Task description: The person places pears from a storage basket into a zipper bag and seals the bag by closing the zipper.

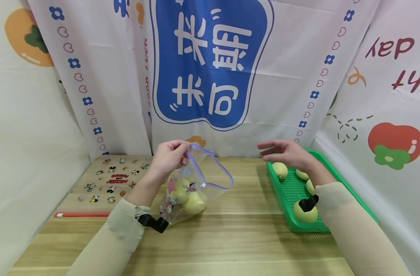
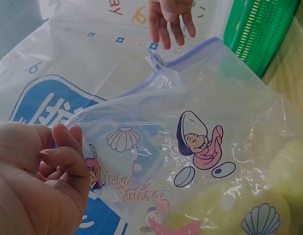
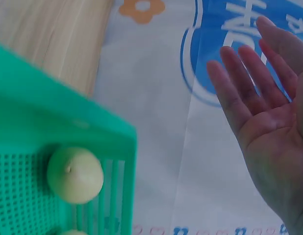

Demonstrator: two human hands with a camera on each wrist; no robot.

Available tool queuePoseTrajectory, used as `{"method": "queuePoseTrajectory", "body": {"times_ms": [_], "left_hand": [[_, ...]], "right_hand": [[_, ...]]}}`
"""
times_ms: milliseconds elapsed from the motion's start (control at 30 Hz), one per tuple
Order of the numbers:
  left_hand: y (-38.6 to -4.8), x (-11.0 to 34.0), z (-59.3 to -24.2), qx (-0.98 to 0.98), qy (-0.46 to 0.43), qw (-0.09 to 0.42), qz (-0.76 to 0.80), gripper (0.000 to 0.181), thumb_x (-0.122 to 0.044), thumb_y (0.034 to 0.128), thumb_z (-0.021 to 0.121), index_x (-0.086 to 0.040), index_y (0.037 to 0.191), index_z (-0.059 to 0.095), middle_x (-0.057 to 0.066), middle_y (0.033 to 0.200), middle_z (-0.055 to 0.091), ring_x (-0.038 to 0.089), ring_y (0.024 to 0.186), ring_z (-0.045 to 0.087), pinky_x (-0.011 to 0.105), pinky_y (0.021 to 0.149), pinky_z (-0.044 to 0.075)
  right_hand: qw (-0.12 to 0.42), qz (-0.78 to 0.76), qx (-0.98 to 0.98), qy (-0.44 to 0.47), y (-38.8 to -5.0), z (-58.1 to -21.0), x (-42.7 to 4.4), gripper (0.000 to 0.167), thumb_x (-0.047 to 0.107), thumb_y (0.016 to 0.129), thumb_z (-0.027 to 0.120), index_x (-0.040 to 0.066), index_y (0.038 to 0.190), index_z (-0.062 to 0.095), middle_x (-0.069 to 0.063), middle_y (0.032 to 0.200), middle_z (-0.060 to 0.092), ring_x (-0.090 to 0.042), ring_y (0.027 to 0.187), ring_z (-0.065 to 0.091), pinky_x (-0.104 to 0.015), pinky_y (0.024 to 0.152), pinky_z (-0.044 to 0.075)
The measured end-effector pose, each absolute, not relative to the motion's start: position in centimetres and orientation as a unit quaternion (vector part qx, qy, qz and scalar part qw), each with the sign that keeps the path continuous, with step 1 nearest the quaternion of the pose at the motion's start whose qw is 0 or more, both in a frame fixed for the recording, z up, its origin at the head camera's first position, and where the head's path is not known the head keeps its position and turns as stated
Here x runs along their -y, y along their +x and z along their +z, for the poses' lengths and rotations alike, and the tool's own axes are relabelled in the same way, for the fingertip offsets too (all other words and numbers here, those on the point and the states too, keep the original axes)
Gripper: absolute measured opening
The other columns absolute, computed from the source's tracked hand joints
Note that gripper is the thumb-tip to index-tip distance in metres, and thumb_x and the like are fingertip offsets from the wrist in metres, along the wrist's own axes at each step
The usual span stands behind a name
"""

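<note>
My left hand [image 1: 169,158] pinches the purple-edged rim of a clear printed zip bag [image 1: 213,191], whose mouth gapes to the right. Pale yellow-green round fruits [image 1: 194,202] lie in the bottom of the bag, on the table. In the left wrist view the fingers of my left hand [image 2: 41,178] curl at the bag's edge. My right hand [image 1: 288,153] is raised over the far left part of a green basket [image 1: 285,199], fingers spread and holding nothing. The right wrist view shows the palm of this hand [image 3: 274,107] beside the basket, near a fruit [image 3: 75,175] inside it.
Several more fruits [image 1: 305,211] lie spread in the green basket at the right. A flat printed bag with a red slider strip [image 1: 82,214] lies at the left of the wooden table [image 1: 213,245]. Printed cloth [image 1: 286,76] hangs behind and at both sides.
</note>
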State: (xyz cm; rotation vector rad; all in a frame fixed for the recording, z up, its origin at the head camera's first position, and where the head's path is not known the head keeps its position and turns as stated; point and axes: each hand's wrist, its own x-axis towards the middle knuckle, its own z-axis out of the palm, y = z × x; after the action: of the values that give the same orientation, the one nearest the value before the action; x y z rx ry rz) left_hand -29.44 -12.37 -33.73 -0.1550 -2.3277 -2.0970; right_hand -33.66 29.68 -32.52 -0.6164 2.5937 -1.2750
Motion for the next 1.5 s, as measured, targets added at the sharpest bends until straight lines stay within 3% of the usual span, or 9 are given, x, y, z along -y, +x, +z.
{"method": "queuePoseTrajectory", "body": {"times_ms": [133,367,500,667,900,1100,1367,1433,1500], "left_hand": [[-29.3,12.6,-33.8,0.743,-0.048,0.004,-0.668,0.03,-0.023,0.1111,0.064,0.001,0.125,0.077,-0.001,0.079,0.067,0.007,0.064,0.061,0.017,0.06,0.052],[-29.4,12.8,-34.0,0.735,-0.041,0.003,-0.676,0.03,-0.022,0.111,0.064,0.001,0.127,0.076,0.0,0.08,0.068,0.007,0.062,0.061,0.016,0.059,0.051],[-29.4,12.9,-34.0,0.735,-0.037,0.004,-0.677,0.031,-0.023,0.1111,0.064,0.0,0.127,0.076,0.0,0.079,0.067,0.006,0.061,0.06,0.016,0.058,0.05],[-29.4,13.0,-34.0,0.735,-0.036,0.005,-0.677,0.031,-0.023,0.1111,0.064,0.001,0.127,0.076,-0.001,0.077,0.067,0.006,0.061,0.059,0.016,0.058,0.05],[-29.2,13.1,-34.0,0.734,-0.036,0.001,-0.678,0.031,-0.023,0.1116,0.063,0.002,0.128,0.075,-0.002,0.076,0.067,0.006,0.06,0.059,0.016,0.058,0.05],[-29.1,13.1,-33.9,0.735,-0.036,0.0,-0.677,0.031,-0.022,0.1119,0.062,0.002,0.128,0.075,-0.002,0.077,0.066,0.006,0.061,0.059,0.016,0.058,0.05],[-29.1,13.0,-33.8,0.737,-0.037,-0.003,-0.675,0.031,-0.022,0.1122,0.062,0.001,0.129,0.075,-0.002,0.077,0.066,0.007,0.062,0.06,0.016,0.059,0.051],[-29.1,13.0,-33.7,0.737,-0.037,-0.003,-0.675,0.031,-0.021,0.1122,0.062,0.001,0.129,0.075,-0.002,0.077,0.066,0.007,0.062,0.06,0.017,0.059,0.051],[-29.1,13.1,-33.7,0.737,-0.038,-0.002,-0.675,0.031,-0.021,0.1121,0.062,0.001,0.129,0.075,-0.002,0.077,0.066,0.007,0.062,0.06,0.017,0.059,0.05]], "right_hand": [[0.082,-0.429,-0.879,-0.194,-34.2,-33.2,-32.1,0.052,0.024,0.104,0.079,0.013,0.153,0.063,-0.015,0.158,0.062,-0.04,0.144,0.063,-0.021,0.102,0.059],[0.076,-0.41,-0.891,-0.176,-35.9,-35.2,-35.3,0.052,0.022,0.103,0.079,0.008,0.151,0.064,-0.019,0.159,0.061,-0.041,0.141,0.065,-0.02,0.099,0.059],[0.079,-0.387,-0.904,-0.164,-36.5,-35.9,-36.4,0.056,0.023,0.102,0.08,0.007,0.153,0.062,-0.02,0.16,0.06,-0.041,0.14,0.065,-0.037,0.109,0.06],[0.085,-0.337,-0.926,-0.146,-37.3,-36.8,-37.6,0.061,0.029,0.103,0.08,0.006,0.156,0.059,-0.023,0.159,0.059,-0.045,0.141,0.062,-0.063,0.118,0.05],[0.119,-0.276,-0.945,-0.127,-38.1,-37.8,-39.0,0.061,0.031,0.104,0.077,0.009,0.158,0.058,-0.024,0.158,0.059,-0.046,0.138,0.062,-0.066,0.113,0.051],[0.151,-0.254,-0.945,-0.141,-38.7,-38.4,-38.9,0.063,0.026,0.104,0.077,0.007,0.16,0.055,-0.028,0.163,0.052,-0.05,0.14,0.061,-0.071,0.118,0.045],[0.215,-0.232,-0.942,-0.114,-39.4,-39.3,-38.4,0.074,0.025,0.099,0.081,0.016,0.165,0.05,-0.026,0.176,0.034,-0.062,0.16,0.024,-0.084,0.124,0.023],[0.231,-0.232,-0.939,-0.104,-39.6,-39.4,-38.2,0.076,0.025,0.098,0.082,0.018,0.166,0.049,-0.026,0.177,0.03,-0.063,0.161,0.019,-0.085,0.123,0.02],[0.24,-0.233,-0.937,-0.101,-39.7,-39.5,-38.1,0.077,0.022,0.098,0.082,0.017,0.166,0.048,-0.032,0.175,0.029,-0.065,0.158,0.023,-0.083,0.123,0.027]]}}
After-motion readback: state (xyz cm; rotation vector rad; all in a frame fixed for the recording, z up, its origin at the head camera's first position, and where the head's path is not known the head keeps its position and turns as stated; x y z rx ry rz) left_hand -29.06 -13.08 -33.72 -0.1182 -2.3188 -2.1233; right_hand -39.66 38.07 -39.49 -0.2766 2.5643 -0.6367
